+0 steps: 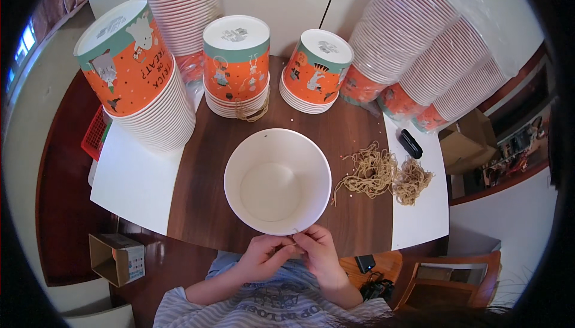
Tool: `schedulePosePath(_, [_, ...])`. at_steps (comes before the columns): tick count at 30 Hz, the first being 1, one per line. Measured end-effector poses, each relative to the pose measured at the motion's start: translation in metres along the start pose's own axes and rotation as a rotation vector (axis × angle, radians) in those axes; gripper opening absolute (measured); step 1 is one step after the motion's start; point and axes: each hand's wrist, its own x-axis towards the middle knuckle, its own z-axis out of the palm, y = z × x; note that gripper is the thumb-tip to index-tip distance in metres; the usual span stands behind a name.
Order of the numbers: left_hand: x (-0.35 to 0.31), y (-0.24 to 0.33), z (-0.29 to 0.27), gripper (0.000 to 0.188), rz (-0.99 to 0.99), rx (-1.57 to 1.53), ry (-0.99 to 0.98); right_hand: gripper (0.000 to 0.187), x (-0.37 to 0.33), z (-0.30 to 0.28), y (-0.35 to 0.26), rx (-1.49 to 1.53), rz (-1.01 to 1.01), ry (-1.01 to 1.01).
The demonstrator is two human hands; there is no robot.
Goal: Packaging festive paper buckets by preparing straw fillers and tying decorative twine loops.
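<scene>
A large white paper bucket [269, 191] stands upright on the brown part of the table, its mouth facing me, with nothing inside. A small dark spot shows just under its far rim. My left hand [265, 257] and my right hand [320, 250] meet at the bucket's near rim, thumbs and fingers pinched together. Between the right fingertips a thin strand, seemingly twine, pokes up by the rim. What the left fingers pinch is hidden. Two tangled bunches of tan twine, one on the brown wood [372, 171] and one on the white panel [412, 181], lie to the right.
Upside-down stacks of orange-and-green printed buckets stand at the left [135, 70], centre [236, 67] and right [317, 70]. Twine loops [251, 111] hang against the centre stack. Plastic-wrapped bucket stacks [413, 29] rise behind. A black case [410, 143] lies on the right. A wooden chair [452, 283] stands nearby.
</scene>
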Motion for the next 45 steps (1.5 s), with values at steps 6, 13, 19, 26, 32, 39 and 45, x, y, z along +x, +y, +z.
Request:
schedulePosePath(6, [-0.001,0.000,-0.005,0.007,-0.091,-0.035,-0.064,0.008,0.003,-0.002,0.001,0.019,-0.005,0.066])
schedulePosePath(13, [-0.016,0.003,-0.022,0.010,-0.034,0.159,-0.247,0.007,0.016,-0.016,-0.010,0.146,-0.120,0.058])
schedulePosePath(19, [-0.025,0.043,-0.073,0.009,-0.148,0.255,-0.426,0.007,0.020,-0.047,-0.034,0.116,-0.241,0.140])
schedulePosePath(26, [-0.028,0.065,-0.107,0.008,-0.053,0.539,-0.425,0.010,0.028,-0.070,-0.066,-0.030,-0.321,0.213])
schedulePosePath(32, [-0.023,0.052,-0.104,0.007,0.009,0.755,-0.225,0.011,0.045,-0.083,-0.088,-0.168,-0.316,0.270])
schedulePosePath(39, [-0.013,0.050,-0.112,0.007,0.142,1.216,0.030,0.010,0.055,-0.096,-0.107,-0.311,-0.320,0.266])
schedulePosePath(45, [0.000,0.032,-0.111,0.007,0.156,1.211,0.253,0.010,0.061,-0.111,-0.116,-0.332,-0.312,0.115])
